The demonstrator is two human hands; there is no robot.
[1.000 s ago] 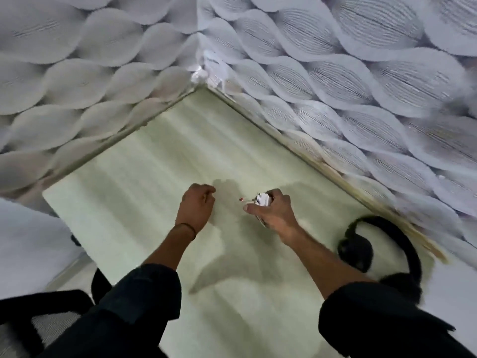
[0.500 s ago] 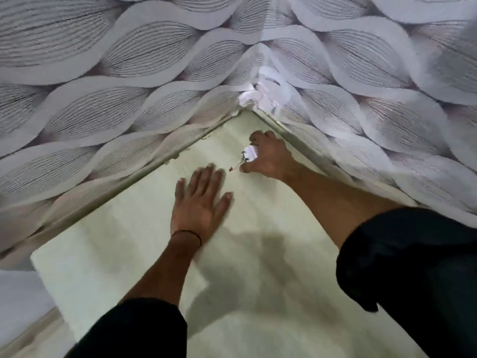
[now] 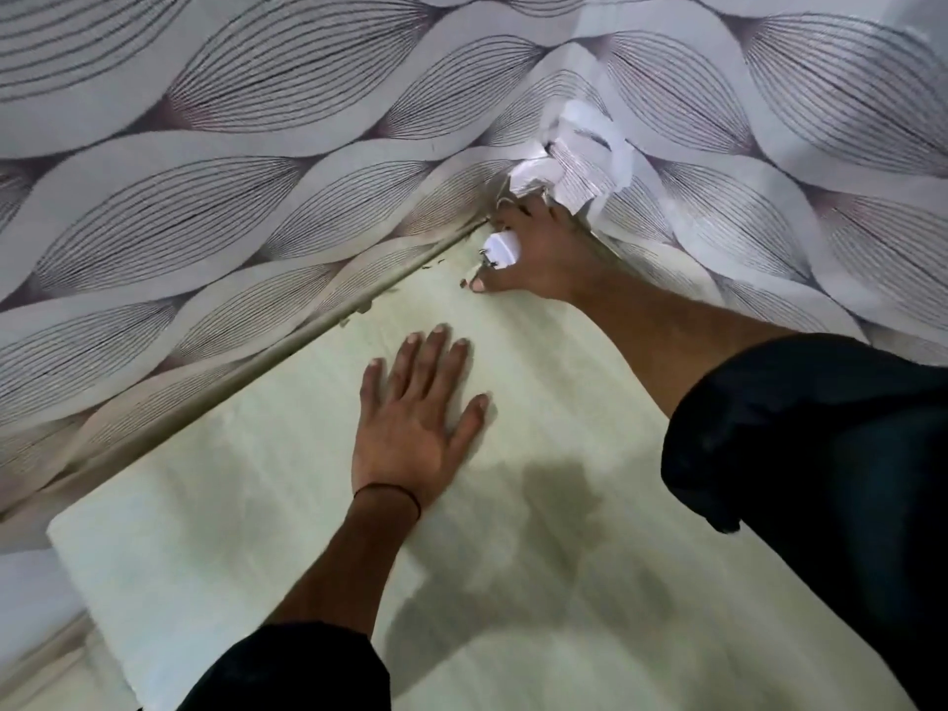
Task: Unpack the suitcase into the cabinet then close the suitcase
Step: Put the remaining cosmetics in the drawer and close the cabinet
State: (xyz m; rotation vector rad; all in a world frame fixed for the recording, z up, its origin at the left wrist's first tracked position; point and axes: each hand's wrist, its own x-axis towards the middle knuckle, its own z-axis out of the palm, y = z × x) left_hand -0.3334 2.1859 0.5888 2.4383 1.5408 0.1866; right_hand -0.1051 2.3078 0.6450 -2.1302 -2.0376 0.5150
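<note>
My right hand (image 3: 546, 261) grips a white charger plug (image 3: 502, 247), its prongs sticking out past my thumb, just below the torn wallpaper (image 3: 582, 161). My left hand (image 3: 410, 433) presses flat, fingers spread, on the pale tabletop (image 3: 246, 510).

In front of you a pale green tabletop (image 3: 246, 505) runs back into a corner, with a soft dark shadow (image 3: 559, 497) lying across its middle. You've got grey wallpaper (image 3: 256, 120) with fine-lined leaf shapes on both walls, and right at the corner it's torn and crumpled into white shreds (image 3: 582, 156). Along the left wall's base, a pale trim strip (image 3: 246, 374) meets the tabletop, small flaked scraps (image 3: 359, 313) scattered beside it.
</note>
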